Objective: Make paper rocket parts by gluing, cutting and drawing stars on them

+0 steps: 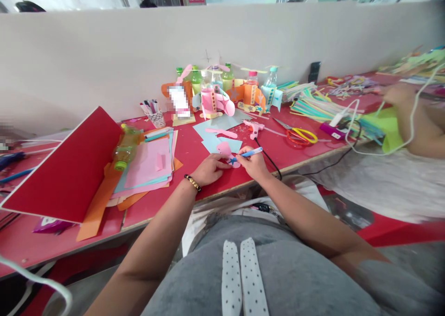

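Observation:
My right hand (256, 166) is wrapped round a blue marker pen (251, 153), its tip down on a small pink paper cut-out (224, 148). A dark blue star shape shows on the cut-out under the tip. My left hand (209, 168) lies with fingers stretched over the near left edge of the cut-out, thumb apart, pressing it to the table. Just beyond are light blue paper sheets (205, 127) and a pink propeller-shaped strip (222, 133). A pink glue gun (254, 129) rests behind my right hand.
Scissors with yellow handles (305, 134) lie to the right, near bundled paper strips (318, 104). Decorated bottles (208, 98) and a pen cup (157, 118) stand at the back. Leftward are stacked paper (148, 165), a bottle (125, 149) and a red board (69, 167). Another person's arm (426, 126) is at right.

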`<state>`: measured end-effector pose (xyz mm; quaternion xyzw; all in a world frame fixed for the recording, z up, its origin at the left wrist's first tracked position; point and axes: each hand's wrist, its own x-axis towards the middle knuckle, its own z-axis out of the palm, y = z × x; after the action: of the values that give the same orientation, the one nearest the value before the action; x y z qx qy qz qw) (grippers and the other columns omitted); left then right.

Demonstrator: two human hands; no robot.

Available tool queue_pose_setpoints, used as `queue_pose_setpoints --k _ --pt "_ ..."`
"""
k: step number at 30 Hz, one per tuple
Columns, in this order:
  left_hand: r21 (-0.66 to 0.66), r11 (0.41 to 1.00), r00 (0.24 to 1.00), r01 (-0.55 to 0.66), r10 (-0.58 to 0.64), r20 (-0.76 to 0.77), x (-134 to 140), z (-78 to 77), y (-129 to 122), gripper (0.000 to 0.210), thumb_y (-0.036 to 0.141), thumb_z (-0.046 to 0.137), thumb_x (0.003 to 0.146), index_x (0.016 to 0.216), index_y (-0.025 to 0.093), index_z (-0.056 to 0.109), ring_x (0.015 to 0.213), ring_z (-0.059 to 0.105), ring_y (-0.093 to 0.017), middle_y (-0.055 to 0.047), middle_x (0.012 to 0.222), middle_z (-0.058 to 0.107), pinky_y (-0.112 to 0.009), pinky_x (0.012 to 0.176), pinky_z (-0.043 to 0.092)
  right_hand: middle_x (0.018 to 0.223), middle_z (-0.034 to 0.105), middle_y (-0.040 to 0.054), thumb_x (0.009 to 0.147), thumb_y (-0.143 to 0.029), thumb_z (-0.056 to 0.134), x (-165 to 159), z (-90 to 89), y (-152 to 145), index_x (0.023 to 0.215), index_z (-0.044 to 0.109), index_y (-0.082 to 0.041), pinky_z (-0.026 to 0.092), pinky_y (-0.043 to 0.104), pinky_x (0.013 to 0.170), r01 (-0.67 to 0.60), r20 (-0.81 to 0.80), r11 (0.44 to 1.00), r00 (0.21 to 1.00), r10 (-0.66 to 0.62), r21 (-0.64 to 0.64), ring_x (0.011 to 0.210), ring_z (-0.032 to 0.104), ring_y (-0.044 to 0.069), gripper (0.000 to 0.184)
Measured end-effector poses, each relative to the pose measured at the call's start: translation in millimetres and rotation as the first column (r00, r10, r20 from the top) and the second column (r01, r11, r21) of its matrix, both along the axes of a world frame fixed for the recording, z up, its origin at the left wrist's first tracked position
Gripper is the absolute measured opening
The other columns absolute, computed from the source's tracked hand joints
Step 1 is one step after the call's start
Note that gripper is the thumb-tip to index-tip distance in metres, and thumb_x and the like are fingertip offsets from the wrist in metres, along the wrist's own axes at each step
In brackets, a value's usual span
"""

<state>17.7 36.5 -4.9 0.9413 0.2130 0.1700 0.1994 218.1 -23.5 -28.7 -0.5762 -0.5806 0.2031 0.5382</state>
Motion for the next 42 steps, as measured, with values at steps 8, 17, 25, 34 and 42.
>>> queue_pose_setpoints --k 8,17,25,34,42 --pt "0.006 1.000 1.000 -0.001 0.001 -0.005 0.1 -0.7 0.8 0.048 0.003 0.053 0.074 0.111 0.026 0.073 0.121 0.052 -0.024 -0.006 0.130 0.059 -0.043 0.108 0.039 0.059 0.056 -0.0017 0.079 -0.036 0.062 0.3 0.5 -0.3 0.076 0.057 -0.020 0.037 0.025 0.051 -0.020 0.031 1.000 0.999 0.020 -0.012 0.053 0.051 0.013 0.017" --pt "-0.012 1.000 1.000 0.002 -0.002 0.012 0.2 0.1 0.6 0.050 0.002 0.052 0.072 0.110 0.026 0.074 0.119 0.053 -0.024 -0.006 0.129 0.059 -0.042 0.109 0.040 0.062 0.059 -0.0008 0.079 -0.036 0.062 -0.4 0.8 -1.3 0.078 0.059 -0.020 0.039 0.024 0.053 -0.063 0.064 0.997 0.996 0.066 -0.039 0.055 0.053 0.013 0.016" --pt "-0.013 1.000 1.000 0.003 -0.003 0.010 0.0 0.5 -0.1 0.050 0.003 0.051 0.071 0.110 0.026 0.074 0.120 0.053 -0.024 -0.005 0.130 0.059 -0.043 0.109 0.039 0.062 0.059 -0.0011 0.079 -0.035 0.062 -1.0 3.5 -1.6 0.078 0.059 -0.020 0.040 0.025 0.054 -0.073 0.056 0.997 0.996 0.075 -0.041 0.055 0.054 0.014 0.015" --pt "-0.012 1.000 1.000 -0.005 0.005 -0.007 0.0 1.8 -0.9 0.049 0.004 0.052 0.073 0.111 0.027 0.073 0.121 0.052 -0.024 -0.005 0.130 0.059 -0.043 0.109 0.039 0.059 0.055 -0.0018 0.080 -0.038 0.060 0.2 0.8 -1.8 0.076 0.058 -0.020 0.037 0.024 0.051 -0.049 0.027 0.999 0.998 0.050 -0.024 0.054 0.050 0.013 0.018" --pt "-0.014 1.000 1.000 0.001 -0.001 -0.001 0.0 0.8 -0.6 0.049 0.003 0.051 0.073 0.110 0.025 0.073 0.120 0.053 -0.024 -0.006 0.130 0.059 -0.042 0.108 0.039 0.060 0.057 -0.0015 0.077 -0.035 0.063 -1.2 3.2 -2.5 0.076 0.060 -0.019 0.036 0.025 0.051 -0.058 0.027 0.998 0.998 0.058 -0.026 0.053 0.050 0.013 0.016"
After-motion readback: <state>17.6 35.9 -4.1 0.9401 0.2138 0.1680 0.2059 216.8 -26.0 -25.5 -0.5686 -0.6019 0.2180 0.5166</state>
